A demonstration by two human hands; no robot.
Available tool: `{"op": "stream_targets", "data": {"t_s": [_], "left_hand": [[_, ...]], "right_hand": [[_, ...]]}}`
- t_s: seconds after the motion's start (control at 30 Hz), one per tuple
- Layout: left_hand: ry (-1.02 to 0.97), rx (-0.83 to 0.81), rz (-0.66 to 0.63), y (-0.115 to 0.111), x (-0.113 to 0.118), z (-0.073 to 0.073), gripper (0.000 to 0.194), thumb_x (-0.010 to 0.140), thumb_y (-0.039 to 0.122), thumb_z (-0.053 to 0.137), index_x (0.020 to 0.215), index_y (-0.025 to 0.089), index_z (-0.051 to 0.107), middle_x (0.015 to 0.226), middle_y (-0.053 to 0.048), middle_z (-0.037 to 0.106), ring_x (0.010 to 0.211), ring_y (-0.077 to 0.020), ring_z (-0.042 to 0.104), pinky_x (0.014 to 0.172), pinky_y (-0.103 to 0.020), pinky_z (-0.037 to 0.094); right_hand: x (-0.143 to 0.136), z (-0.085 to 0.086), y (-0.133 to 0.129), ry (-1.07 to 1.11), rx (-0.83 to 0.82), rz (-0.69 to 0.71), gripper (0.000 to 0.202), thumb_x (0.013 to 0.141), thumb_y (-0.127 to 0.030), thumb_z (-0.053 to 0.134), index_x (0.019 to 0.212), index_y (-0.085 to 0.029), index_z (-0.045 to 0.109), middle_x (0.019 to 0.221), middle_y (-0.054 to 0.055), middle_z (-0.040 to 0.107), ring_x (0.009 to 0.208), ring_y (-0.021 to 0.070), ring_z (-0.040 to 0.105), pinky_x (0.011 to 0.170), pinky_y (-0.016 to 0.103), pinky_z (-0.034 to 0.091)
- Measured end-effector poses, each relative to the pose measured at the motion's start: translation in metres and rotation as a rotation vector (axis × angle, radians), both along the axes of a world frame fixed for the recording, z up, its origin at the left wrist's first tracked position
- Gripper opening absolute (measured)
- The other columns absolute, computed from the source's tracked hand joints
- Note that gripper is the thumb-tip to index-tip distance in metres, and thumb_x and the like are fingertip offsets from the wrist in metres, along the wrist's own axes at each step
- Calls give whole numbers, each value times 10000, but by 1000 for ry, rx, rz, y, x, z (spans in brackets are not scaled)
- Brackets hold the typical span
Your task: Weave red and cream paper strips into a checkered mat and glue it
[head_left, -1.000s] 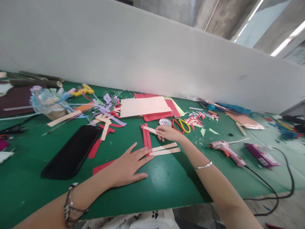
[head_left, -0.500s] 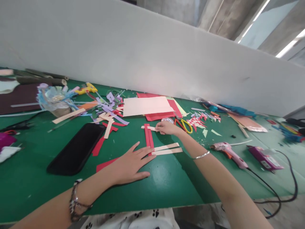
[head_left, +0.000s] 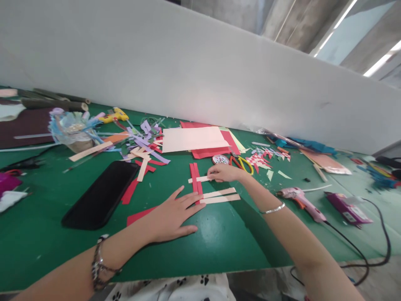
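Observation:
Two red paper strips lie side by side, pointing away from me. My left hand rests flat with fingers spread, its fingertips pressing on their near ends and on the ends of two cream paper strips that stretch to the right. A third cream strip crosses the red ones farther up; its right end is pinched in my right hand. Just beyond that hand sit a round white case with coloured dots and red-and-yellow scissors.
A black phone lies at left, beside paper scraps. Cream sheet and red sheets are at the back. A pink glue gun with its cord and a purple box lie at right. A yellow glue gun is farther back.
My right hand has drawn the crossing cream strip towards me along the red strips, nearer the other two cream strips. The round case is now more exposed. My left hand has stayed put.

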State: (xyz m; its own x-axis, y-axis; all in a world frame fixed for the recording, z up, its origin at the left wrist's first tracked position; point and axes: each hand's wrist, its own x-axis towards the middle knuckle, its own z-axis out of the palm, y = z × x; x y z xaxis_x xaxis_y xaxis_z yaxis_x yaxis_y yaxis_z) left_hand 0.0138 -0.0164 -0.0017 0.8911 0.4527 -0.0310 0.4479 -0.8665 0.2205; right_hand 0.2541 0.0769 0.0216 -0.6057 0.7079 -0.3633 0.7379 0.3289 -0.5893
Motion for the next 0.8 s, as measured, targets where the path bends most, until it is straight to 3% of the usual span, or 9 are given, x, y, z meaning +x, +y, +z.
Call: {"op": "stream_targets", "data": {"t_s": [0.3,0.53,0.8], "left_hand": [[11,6,1,0,1,1,559,911,527,301,1394,249,259,1476,-31,199,1352,-212,163,1089,-440,3],[32,8,13,0,1,-1,572,905,537,306,1399,254,246,1486,-27,165,1357,-222,129,1086,-451,13],[2,12,19,0,0,-2,579,907,543,289,1402,245,243,1476,-58,202,1352,-231,153,1086,-457,18]], "right_hand": [[6,13,-18,-120,35,81,194,804,-222,436,737,-142,600,509,-39,474,483,79,423,495,198,297],[4,18,-21,-170,119,162,189,803,-191,470,700,-151,624,702,11,616,615,96,488,574,207,313],[1,16,-27,-188,230,150,195,815,-196,451,714,-168,615,664,3,596,585,100,478,553,216,285]]}}
